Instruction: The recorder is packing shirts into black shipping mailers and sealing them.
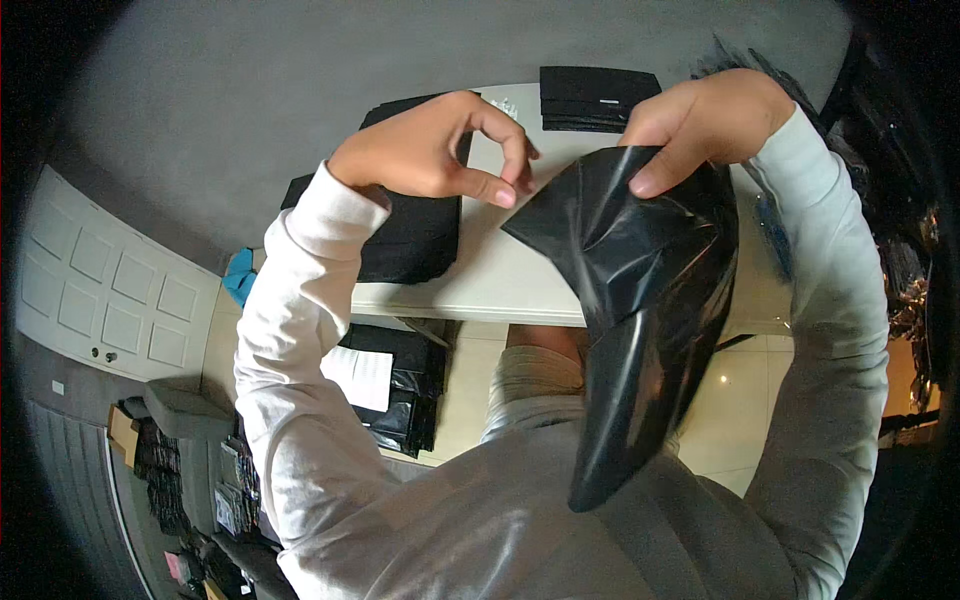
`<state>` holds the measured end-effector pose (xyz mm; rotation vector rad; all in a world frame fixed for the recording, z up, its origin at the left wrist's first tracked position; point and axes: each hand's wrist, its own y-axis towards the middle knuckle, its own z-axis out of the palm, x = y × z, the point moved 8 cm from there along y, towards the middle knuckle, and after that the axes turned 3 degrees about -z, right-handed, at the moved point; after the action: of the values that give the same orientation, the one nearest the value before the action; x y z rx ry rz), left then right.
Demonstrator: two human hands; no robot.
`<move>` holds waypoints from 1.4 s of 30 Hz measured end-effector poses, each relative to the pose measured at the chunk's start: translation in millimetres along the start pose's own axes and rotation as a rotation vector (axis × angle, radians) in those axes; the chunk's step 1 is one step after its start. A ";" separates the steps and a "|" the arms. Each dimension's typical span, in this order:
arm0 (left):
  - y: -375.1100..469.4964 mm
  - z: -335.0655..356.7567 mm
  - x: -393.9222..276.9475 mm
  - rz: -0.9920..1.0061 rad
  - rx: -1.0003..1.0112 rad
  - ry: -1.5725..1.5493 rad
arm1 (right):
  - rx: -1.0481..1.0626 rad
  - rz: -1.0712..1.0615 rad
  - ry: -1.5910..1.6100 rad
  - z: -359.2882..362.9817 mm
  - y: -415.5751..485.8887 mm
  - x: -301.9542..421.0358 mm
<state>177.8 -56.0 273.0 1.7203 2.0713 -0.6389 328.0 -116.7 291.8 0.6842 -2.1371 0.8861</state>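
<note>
A glossy black plastic bag [637, 300] hangs in front of my torso, creased and tapering downward. My right hand [705, 124] grips its upper edge, thumb on the near face and the fingers hidden behind. Beside the bag's upper left corner is my left hand [450, 146], its thumb and fingertips curled close together. Whether those fingertips pinch anything is not clear. Beneath both hands stands a white table [517, 285]. Behind my left wrist lies a pile of flat black material [412, 240] on the tabletop.
A stack of flat black pieces [596, 97] sits at the table's far edge. Small clear items [506, 109] lie left of it. Under the table are black packages [409, 412] with a printed sheet [367, 379] on top. Shiny dark material [907, 277] crowds the right side.
</note>
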 end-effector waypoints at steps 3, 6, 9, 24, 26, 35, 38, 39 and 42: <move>9.4 -4.6 -15.5 0.123 -0.192 -0.042 | 0.031 0.002 0.041 -6.5 -5.8 -17.1; 34.1 25.5 -20.8 0.151 -0.127 -0.003 | 0.082 -0.002 0.107 1.8 -1.7 -15.0; 48.6 39.1 -14.2 -0.033 0.023 -0.092 | 0.050 -0.021 -0.114 1.1 -9.2 -7.0; -77.1 -95.5 84.3 -0.497 -0.396 0.476 | -0.536 0.071 -0.746 -80.5 4.5 -107.6; -94.1 -116.1 101.1 -0.593 -0.432 0.652 | -0.747 0.007 -0.710 -110.7 -1.2 -111.5; -145.1 -159.6 117.5 -0.729 -0.891 1.050 | -1.088 -0.075 -1.009 -170.2 6.9 -89.1; -165.0 -146.8 98.8 -0.658 -1.034 1.075 | -1.151 -0.227 -1.086 -139.7 -2.6 -66.4; -164.8 -137.3 86.9 -0.563 -1.114 1.108 | -1.170 -0.129 -1.046 -133.7 -9.1 -71.0; -186.0 -103.2 69.4 -0.457 -1.204 1.134 | -1.160 -0.075 -1.002 -103.5 -15.7 -78.9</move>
<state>-17.4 30.3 340.0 0.8181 2.5167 1.5700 428.8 -32.8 289.6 0.5762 -2.8580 -0.9843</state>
